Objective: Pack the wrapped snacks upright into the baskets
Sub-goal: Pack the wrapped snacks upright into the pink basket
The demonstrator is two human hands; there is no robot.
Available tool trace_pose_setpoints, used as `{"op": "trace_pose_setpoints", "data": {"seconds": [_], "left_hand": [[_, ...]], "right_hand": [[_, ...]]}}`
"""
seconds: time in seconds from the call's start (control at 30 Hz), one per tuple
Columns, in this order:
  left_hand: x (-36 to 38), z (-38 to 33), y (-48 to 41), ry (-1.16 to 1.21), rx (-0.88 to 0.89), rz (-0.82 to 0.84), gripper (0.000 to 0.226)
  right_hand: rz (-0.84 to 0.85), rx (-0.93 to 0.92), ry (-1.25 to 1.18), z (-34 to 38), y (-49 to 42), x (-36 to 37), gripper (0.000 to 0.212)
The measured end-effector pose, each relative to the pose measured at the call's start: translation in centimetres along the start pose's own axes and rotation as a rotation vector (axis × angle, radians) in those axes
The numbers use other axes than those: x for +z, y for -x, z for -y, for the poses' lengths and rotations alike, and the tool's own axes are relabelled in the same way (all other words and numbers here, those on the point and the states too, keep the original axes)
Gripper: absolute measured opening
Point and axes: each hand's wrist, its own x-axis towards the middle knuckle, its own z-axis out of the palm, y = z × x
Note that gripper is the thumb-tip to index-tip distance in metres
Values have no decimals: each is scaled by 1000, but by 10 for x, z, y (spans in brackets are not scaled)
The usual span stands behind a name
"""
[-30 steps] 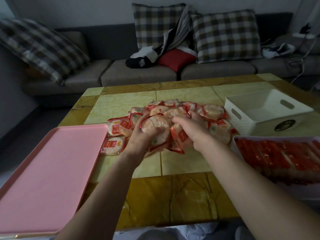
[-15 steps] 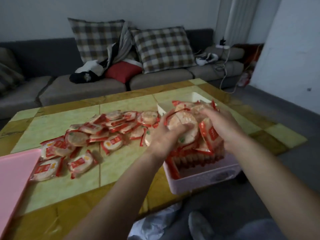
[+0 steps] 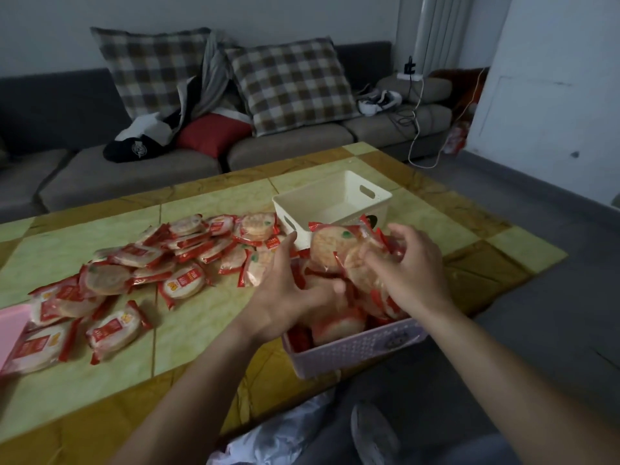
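While the left hand [image 3: 295, 297] and right hand [image 3: 412, 266] grasp a bundle of wrapped snacks [image 3: 335, 250] just over the lilac basket [image 3: 355, 347], lowering it in seems the step. Next, stand these on edge; packs already inside crowd the room. Loose snacks [image 3: 183, 283] lie on the desk [image 3: 201, 330] left of the hands, a white basket [image 3: 335, 196] beyond them.

The wrapped snacks [image 3: 332, 250] between left grip [image 3: 288, 297] and right grip [image 3: 409, 266] hide the lilac basket's [image 3: 355, 347] inside; far to their left, the pink tray [image 3: 8, 330] is cut off.
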Motion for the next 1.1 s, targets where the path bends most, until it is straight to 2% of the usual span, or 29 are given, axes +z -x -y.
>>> {"op": "trace_pose_setpoints", "data": {"seconds": [0.1, 0.2, 0.33, 0.37, 0.47, 0.53, 0.67, 0.77, 0.87, 1.0, 1.1], "left_hand": [[3, 1, 3, 92, -20, -125, 105], [-2, 6, 4, -24, -35, -198, 82], [-5, -7, 14, -320, 126, -235, 41], [-8, -10, 17, -389, 180, -201, 35], [-12, -14, 22, -547, 252, 41, 43], [-12, -10, 24, -619, 292, 100, 36], [-21, -18, 28, -397, 271, -18, 13], [-38, -28, 30, -56, 119, -187, 14], [-48, -28, 32, 182, 4, -234, 21], [-53, -24, 31, 121, 33, -208, 17], [-66, -22, 29, 48, 129, -202, 11]], "right_hand": [[-61, -37, -25, 6, -4, -6, 57], [-100, -104, -25, 14, -6, -8, 49], [-105, -211, -42, 23, -8, -7, 35], [-82, -223, -69, 25, -9, -6, 28], [-19, -238, -94, 29, -9, -3, 15], [6, -246, -111, 31, -8, -1, 10], [22, -323, -146, 35, -7, -1, 13], [60, -337, -195, 37, -5, -2, 18], [115, -341, -243, 40, -2, -3, 21], [238, -390, -165, 45, 2, -4, 22], [451, -436, 43, 51, 12, -7, 17]]}}
